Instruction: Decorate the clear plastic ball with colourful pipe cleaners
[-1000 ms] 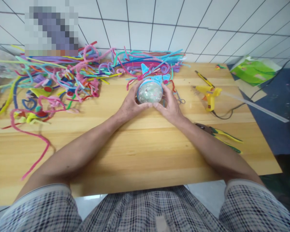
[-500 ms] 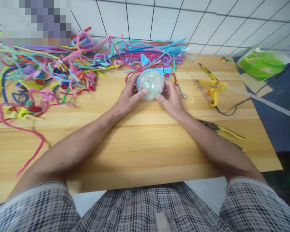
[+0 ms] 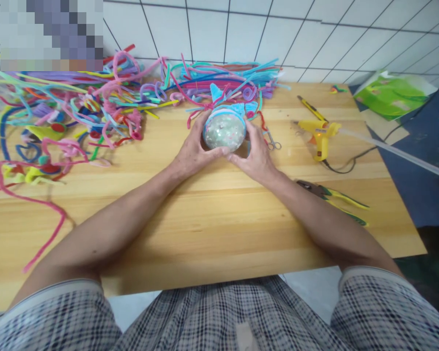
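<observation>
From my remote seat I see clear ball above middle of wooden table, near fuzzy stems; can't tell if it touches wood. Left hand and right hand cup it from both sides, fingers curved wide around shell, thumbs nearly meeting at near edge. I judge shell light, thin, fairly stiff, slick; hard squeeze might dent or crack it. I'd take hold at widest part, palms opposed, light even pressure, fingers off soft blue trim.
</observation>
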The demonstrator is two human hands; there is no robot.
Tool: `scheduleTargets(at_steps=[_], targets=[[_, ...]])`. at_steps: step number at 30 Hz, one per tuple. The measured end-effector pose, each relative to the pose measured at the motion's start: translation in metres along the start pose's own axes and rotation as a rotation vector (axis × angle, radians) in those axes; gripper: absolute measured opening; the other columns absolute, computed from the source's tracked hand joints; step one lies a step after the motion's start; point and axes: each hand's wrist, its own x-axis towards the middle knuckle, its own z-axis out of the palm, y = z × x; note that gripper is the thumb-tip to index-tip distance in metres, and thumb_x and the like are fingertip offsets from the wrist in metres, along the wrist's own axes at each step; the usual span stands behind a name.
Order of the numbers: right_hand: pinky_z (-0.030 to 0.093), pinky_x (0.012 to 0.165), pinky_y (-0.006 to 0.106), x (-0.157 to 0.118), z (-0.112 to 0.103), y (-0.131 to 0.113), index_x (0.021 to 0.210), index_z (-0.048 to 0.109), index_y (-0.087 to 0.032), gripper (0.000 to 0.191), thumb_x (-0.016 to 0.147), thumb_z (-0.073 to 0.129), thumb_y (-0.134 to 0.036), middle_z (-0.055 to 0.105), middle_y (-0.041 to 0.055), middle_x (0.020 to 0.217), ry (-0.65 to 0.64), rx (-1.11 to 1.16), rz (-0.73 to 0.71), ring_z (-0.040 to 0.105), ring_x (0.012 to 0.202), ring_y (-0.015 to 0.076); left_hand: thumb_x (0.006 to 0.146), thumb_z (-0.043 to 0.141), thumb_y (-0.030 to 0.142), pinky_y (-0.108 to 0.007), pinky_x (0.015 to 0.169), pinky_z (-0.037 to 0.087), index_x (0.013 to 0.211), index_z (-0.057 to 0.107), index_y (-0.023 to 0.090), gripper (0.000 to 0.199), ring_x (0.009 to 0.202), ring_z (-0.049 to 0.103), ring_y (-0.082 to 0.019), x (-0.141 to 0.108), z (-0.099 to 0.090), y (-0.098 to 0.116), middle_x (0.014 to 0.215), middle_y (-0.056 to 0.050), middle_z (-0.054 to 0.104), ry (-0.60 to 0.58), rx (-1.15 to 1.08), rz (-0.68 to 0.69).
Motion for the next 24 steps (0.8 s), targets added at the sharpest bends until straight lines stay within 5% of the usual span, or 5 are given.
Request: scheduleTargets(at_steps=[15,24], targets=[[0.044,0.136,0.076,0.001,-0.002,-0.013,0.175,0.035,-0.034,0.107,0.091,0.076,-0.086,0.051,0.0183,0.177,0.018,-0.024,-0.029,0.047,0.168,0.0444,0.073,0.092,0.087,-0.062,0.142,0.036,0.176,0.03,0.033,0.132,0.174,0.035,-0.045,-0.004,-0.001,0.002,0.185,-0.02,0.036,0.017,0.0,0.006],[0.049,0.132,0.072,-0.002,-0.003,-0.007,0.176,0.031,-0.03,0.103,0.096,0.076,-0.077,0.048,0.0208,0.178,0.025,0.003,-0.017,0.048,0.167,0.0438,0.078,0.096,0.076,-0.064,0.138,0.042,0.172,0.039,0.029,0.119,0.17,0.041,-0.046,-0.004,0.0,0.013,0.181,-0.022,0.041,0.018,-0.107,-0.058]])
